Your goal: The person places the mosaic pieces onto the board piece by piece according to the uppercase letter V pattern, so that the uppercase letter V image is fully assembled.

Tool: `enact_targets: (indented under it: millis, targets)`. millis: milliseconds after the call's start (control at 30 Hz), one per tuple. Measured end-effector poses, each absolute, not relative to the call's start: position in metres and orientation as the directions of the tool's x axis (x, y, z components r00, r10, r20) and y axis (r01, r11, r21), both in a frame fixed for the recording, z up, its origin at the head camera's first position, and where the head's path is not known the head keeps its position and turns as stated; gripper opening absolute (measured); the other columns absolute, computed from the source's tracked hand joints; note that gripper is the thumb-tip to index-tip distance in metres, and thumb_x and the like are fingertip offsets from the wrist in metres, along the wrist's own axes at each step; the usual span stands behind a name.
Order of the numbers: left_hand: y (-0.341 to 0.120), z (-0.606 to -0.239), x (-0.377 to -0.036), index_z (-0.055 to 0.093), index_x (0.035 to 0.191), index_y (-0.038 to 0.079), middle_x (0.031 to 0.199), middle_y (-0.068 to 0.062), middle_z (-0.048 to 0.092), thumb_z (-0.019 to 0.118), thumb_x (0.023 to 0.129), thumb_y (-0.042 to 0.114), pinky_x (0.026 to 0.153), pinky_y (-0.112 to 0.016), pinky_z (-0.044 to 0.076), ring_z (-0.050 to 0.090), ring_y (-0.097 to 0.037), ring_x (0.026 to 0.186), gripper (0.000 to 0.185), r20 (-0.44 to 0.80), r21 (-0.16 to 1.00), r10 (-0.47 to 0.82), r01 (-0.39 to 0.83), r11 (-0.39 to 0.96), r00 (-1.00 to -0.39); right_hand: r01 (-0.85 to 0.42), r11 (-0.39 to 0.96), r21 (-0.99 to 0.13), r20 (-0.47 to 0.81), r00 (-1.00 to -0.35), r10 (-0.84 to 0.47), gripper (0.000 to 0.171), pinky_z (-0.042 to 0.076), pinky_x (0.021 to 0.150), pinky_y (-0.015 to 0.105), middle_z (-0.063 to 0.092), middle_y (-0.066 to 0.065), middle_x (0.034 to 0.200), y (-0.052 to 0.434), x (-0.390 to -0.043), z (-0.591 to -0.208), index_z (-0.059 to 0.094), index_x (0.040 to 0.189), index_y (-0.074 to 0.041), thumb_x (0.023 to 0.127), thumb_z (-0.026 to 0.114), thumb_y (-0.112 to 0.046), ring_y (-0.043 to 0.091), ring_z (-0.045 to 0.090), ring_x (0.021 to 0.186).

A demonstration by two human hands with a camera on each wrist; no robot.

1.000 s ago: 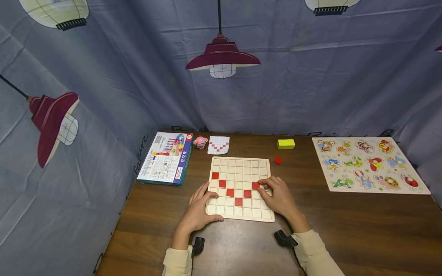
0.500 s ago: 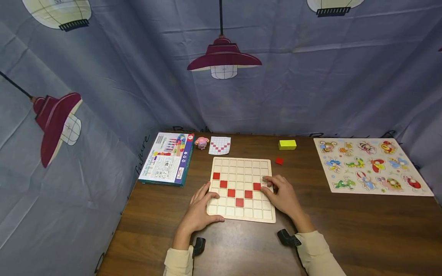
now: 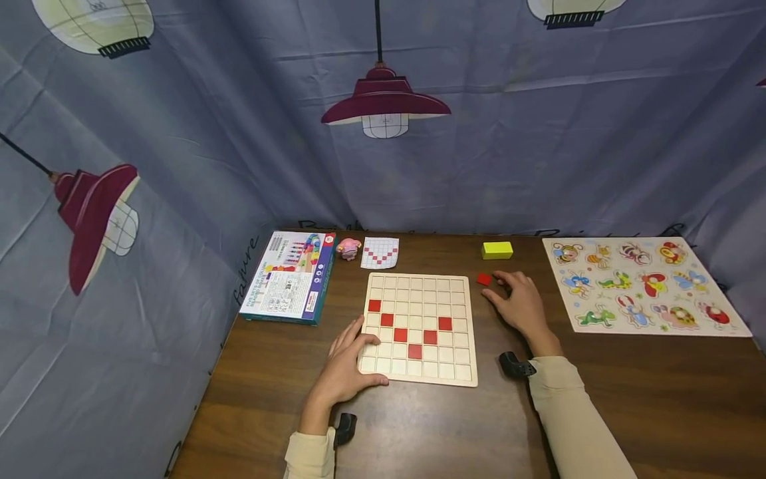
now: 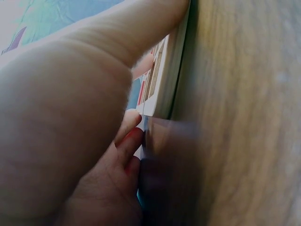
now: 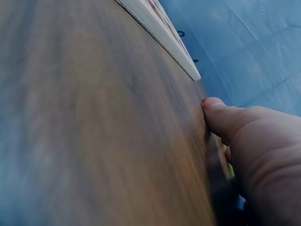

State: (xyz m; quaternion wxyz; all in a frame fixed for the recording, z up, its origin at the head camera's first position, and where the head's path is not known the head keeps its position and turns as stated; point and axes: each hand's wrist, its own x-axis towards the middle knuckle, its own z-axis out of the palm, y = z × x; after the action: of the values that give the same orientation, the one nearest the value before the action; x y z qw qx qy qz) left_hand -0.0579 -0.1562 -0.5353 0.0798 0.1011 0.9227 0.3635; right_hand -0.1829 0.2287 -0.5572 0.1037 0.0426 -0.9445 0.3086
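A square wooden grid board (image 3: 451, 372) lies on the table with several red square tiles set in it, forming a V shape. My left hand (image 3: 340, 367) holds the board at its near left corner, thumb at the front edge and fingers along the left side. Beyond the board's right edge sits a loose red tile (image 3: 483, 279). Right beside that tile is my right hand (image 3: 522, 305), thumb and forefinger spread apart with nothing between them. In the right wrist view the right thumb (image 5: 225, 115) is over the table, past the board's corner (image 5: 190, 70).
Behind the board stand a pattern card (image 3: 380, 253), a small pink figurine (image 3: 348, 249) and a yellow block (image 3: 497, 251). A flat game box (image 3: 287, 276) lies at the left. An insect picture puzzle (image 3: 643, 286) lies at the right. A printed curtain (image 3: 509, 153) hangs behind the table.
My right hand has left the red tile at the board's right side and moved right and away from me to the loose tile. The left hand stays at the board's corner.
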Motion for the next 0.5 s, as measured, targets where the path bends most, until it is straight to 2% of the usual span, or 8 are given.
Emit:
enact_targets:
  millis: [267, 500]
  targets:
    - [-0.156, -0.534, -0.059, 0.062, 0.121, 0.026, 0.17, -0.009, 0.023, 0.094, 0.068, 0.042, 0.124, -0.062, 0.017, 0.019, -0.032, 0.158, 0.064, -0.074, 0.684, 0.24, 0.126, 0.719, -0.968, -0.1, 0.859, -0.502, 0.228, -0.973, 0.02, 0.035, 0.043, 0.092, 0.056, 0.065, 0.018, 0.105, 0.222, -0.193, -0.56, 0.069, 0.119, -0.004, 0.097, 0.069, -0.031, 0.041, 0.058, 0.103]
    - [-0.157, -0.535, -0.058, 0.062, 0.121, 0.024, 0.17, -0.01, 0.024, 0.094, 0.068, 0.043, 0.123, -0.062, 0.018, 0.02, -0.034, 0.157, 0.065, -0.065, 0.688, 0.246, 0.136, 0.713, -0.967, -0.141, 0.837, -0.529, 0.267, -0.964, 0.006, 0.03, 0.041, 0.087, 0.054, 0.061, 0.018, 0.1, 0.219, -0.181, -0.565, 0.067, 0.116, 0.0, 0.098, 0.069, -0.024, 0.039, 0.055, 0.098]
